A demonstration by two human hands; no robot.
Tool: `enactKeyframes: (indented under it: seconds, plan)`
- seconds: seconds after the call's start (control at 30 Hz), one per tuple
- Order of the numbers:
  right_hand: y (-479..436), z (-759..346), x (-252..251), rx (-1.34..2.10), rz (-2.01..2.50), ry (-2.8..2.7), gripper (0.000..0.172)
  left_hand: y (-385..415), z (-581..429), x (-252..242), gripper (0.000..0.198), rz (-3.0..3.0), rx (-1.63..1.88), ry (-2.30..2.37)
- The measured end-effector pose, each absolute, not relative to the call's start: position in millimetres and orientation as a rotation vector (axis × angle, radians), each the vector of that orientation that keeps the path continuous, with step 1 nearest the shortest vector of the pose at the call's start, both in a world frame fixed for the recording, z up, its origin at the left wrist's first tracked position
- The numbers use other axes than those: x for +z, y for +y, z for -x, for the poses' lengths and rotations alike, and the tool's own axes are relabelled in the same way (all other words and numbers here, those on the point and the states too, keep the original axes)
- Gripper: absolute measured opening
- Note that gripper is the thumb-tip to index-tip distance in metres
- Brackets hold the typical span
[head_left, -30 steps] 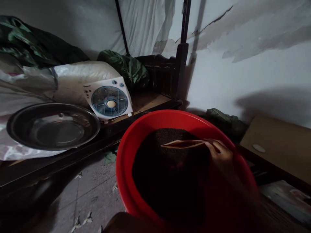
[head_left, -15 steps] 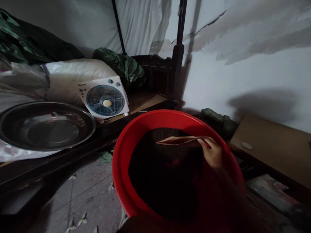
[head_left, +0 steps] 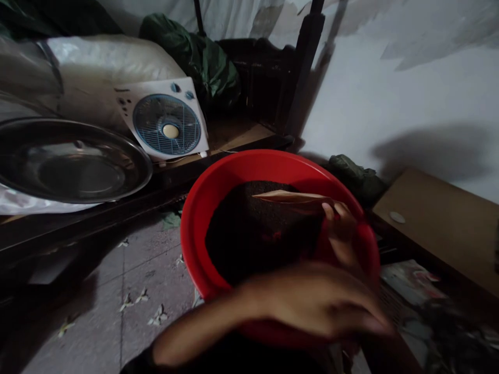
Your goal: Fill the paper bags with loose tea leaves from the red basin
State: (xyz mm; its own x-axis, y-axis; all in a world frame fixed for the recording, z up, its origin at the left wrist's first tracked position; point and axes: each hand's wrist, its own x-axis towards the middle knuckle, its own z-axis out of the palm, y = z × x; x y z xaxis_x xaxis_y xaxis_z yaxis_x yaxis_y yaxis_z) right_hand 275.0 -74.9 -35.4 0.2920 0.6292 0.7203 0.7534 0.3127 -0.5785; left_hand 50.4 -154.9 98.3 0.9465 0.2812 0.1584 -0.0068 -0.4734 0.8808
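A large red plastic tub (head_left: 191,234) stands in front of me, holding dark, grainy, soil-like material (head_left: 249,223). A small reddish object (head_left: 275,236) shows dimly in the dark fill. My right hand (head_left: 340,223) is closed on the right end of a thin, flat brown paper bag (head_left: 290,198), held level above the fill. Its long edges part slightly at the mouth. My left hand (head_left: 319,301) reaches across the near side of the tub, below my right hand. Motion blurs its bent fingers, and whether they hold anything is unclear.
A steel basin (head_left: 78,195) and a white box fan (head_left: 169,124) sit on the wooden platform at left. A brown board (head_left: 440,223) lies at right, with a plastic packet (head_left: 413,280) below it. Small pale scraps (head_left: 158,314) litter the tiled floor.
My left hand has come into view, its forearm crossing from the lower left over the tub's near rim. The view has tilted downward. My right hand keeps hold of the paper bag.
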Motion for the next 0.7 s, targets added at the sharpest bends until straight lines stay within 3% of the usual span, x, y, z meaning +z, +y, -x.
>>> enactKeyframes:
  seconds: [0.1, 0.17, 0.27, 0.4, 0.53, 0.7]
  plan:
    - [-75, -275, -38, -0.103, 1.412, -1.374, 0.037, -100, -12, 74, 0.020, -2.246, -0.267, 0.710]
    - [-75, -274, -38, -0.110, 1.377, -1.370, 0.034, -61, 16, 45, 0.035, -2.243, -0.705, 1.270]
    - [-77, -274, -39, -0.098, 1.337, -1.430, 0.031, -28, 44, -7, 0.079, -2.196, -0.816, 1.386]
    - [-79, -274, -37, -0.066, 1.309, -1.487, 0.028, -28, 48, -64, 0.105, -2.193, -0.901, 1.338]
    - [-79, -271, -36, -0.037, 1.264, -1.538, 0.027, -38, 30, -85, 0.089, -2.165, -0.960, 1.211]
    - [-79, -273, -41, 0.001, 1.291, -1.473, 0.029, -35, 24, -74, 0.071, -2.148, -0.890, 1.058]
